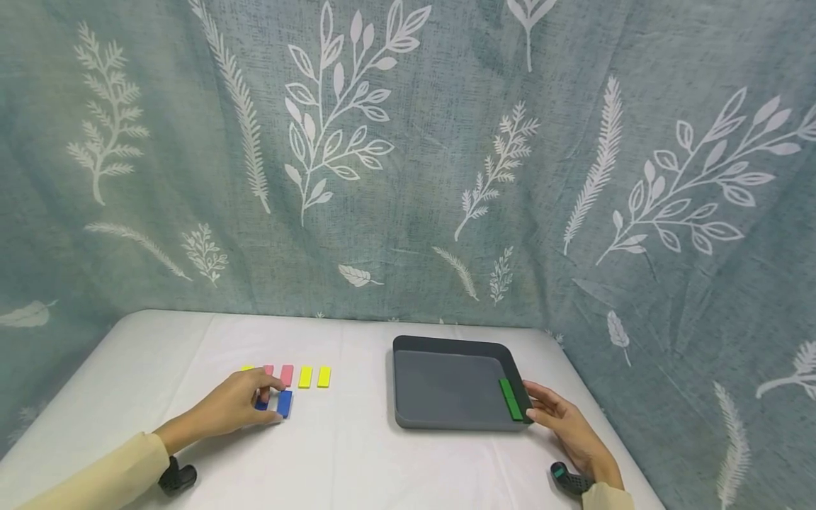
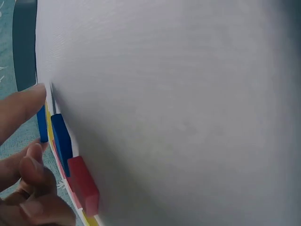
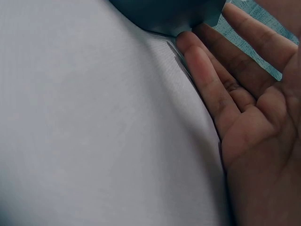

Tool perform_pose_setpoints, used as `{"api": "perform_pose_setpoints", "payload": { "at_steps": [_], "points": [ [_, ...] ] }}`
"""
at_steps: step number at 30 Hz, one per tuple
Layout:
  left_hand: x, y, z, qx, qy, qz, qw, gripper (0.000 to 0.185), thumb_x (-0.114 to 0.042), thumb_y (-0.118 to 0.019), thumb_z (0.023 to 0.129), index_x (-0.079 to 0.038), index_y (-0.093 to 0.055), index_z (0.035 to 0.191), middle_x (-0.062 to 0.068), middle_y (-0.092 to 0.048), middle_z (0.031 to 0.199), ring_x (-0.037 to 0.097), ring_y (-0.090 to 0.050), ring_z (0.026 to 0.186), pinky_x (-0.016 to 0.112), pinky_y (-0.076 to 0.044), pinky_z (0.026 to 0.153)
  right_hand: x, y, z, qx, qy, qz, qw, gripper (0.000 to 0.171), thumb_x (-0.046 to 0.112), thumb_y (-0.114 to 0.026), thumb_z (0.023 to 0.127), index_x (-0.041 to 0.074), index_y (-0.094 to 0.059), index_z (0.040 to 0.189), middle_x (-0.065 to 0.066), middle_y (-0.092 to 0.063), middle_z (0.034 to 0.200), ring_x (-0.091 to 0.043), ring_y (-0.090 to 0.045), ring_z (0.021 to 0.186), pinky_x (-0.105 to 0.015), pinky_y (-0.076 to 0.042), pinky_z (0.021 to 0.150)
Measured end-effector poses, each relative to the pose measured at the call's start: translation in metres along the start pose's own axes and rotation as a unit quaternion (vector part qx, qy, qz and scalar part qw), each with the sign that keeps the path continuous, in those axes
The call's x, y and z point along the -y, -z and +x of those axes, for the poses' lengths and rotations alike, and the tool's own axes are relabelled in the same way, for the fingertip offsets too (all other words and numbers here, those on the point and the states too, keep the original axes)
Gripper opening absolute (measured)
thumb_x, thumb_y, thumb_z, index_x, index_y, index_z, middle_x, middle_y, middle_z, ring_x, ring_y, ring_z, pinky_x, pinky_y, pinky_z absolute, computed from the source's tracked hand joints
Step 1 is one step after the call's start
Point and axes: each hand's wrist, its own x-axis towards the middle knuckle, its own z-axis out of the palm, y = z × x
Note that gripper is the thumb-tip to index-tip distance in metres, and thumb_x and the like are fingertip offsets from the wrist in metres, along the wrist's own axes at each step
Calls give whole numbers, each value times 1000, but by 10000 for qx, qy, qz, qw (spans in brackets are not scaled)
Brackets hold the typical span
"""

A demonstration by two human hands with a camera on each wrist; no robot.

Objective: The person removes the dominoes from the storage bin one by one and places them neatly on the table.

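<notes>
1. In the lower left of the head view, the left hand [image 1: 239, 405] reaches over a cluster of small flat blocks on the white tablecloth [image 1: 357, 453]. Its fingers are loosely curled, the tips touching a blue block [image 1: 261, 404]; whether they pinch it yet cannot be told.
2. A second blue block [image 1: 284, 402] lies just beside the first. Behind them runs a row of pink blocks [image 1: 287, 375] and yellow blocks [image 1: 314, 376].
3. The right hand [image 1: 564, 418], at lower right, rests with straight fingers against the near right corner of the grey tray [image 1: 446, 345], holding nothing.
4. A green block [image 1: 510, 399] lies inside the tray along its right wall.
5. The step appears to be picking a blue block; the next move calls for a firm pinch on its thin edges.
6. The blocks look rigid, smooth and rectangular; the tray looks like matt plastic with rounded corners; the cloth is finely woven.
</notes>
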Motion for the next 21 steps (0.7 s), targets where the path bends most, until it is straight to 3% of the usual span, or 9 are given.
{"api": "perform_pose_setpoints", "payload": {
  "at_steps": [12,21],
  "points": [
    [-1,-1,-2,142,373,201,9990,47,-30,-93,75,-4,-76,111,-9,-50,78,5,-44,73,25,-39,65,1,-1,1,-34,-10,84,10000,69,23,-77,95,13,-46,155,-8,-50,152,-20,-56,125,-28,-47,98],
    [-6,3,9,-103,42,251,9996,56,-46,-88,79,-9,-73,118,-8,-57,91,10,-51,80,27,-46,70,-2,0,3,-28,19,73,10000,68,23,-77,95,13,-46,155,-9,-49,153,-21,-56,126,-28,-48,99]
  ]
}}
